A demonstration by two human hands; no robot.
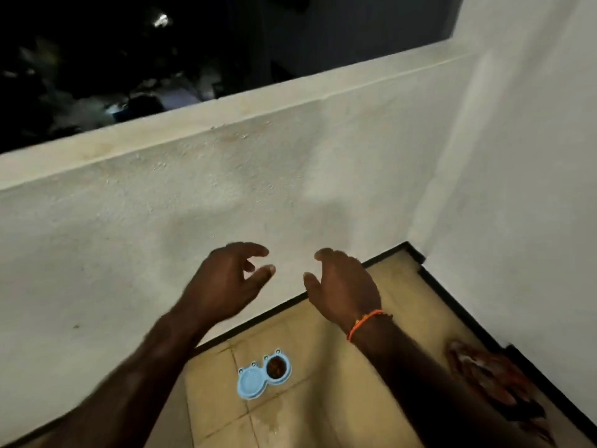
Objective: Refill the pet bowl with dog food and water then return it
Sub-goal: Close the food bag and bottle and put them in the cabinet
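Observation:
A light blue double pet bowl (264, 376) lies on the tan tiled floor far below my hands, close to the low wall. Its right cup holds brown dog food (276, 367); its left cup looks pale blue, and I cannot tell whether it holds water. My left hand (226, 279) and my right hand (345, 286) are raised well above the bowl, palms facing each other, fingers spread, nothing in either. An orange thread bracelet (365, 323) circles my right wrist.
A cream plastered parapet wall (226, 176) runs across the view with darkness beyond it. A white side wall (517, 189) meets it at the right corner. A reddish-brown cloth (491, 379) lies on the floor (323, 383) by the right wall. A damp patch (281, 415) marks the tiles.

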